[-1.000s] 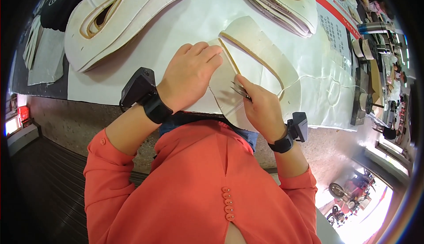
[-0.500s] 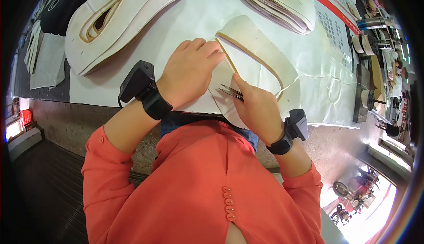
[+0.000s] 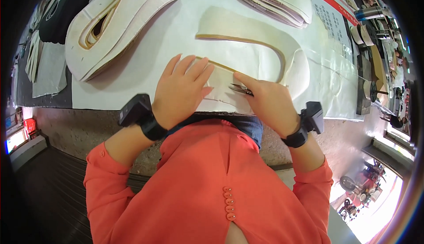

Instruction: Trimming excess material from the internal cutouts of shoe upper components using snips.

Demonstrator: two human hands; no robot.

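Metal points of the snips jut from the right hand, which is closed round the tool above the near arm of the piece; its forefinger lies along the brown edge there. The left hand is open and palm down at the left end of that near arm, fingers spread and holding nothing between them; whether it presses hard cannot be told.

The piece itself lies flat on the white-covered tabletop, a cream U with its open end to the left and its bend to the right. It looks thin and light, soft enough to curl yet with a little body, since the bend lifts and catches the light. I'd expect it to slide easily on the glossy cover, so a flat palm on one arm suits it better than a pinch. Its brown rim looks firmer and should guide a fingertip well; the bend, the broadest part, seems the best hold for turning it. Bare tips so near could nick or crease it.

Beyond the piece, to the left, sits a thick stack of similar shapes; directly beyond its far arm is a second pile. Spools stand well to its right.
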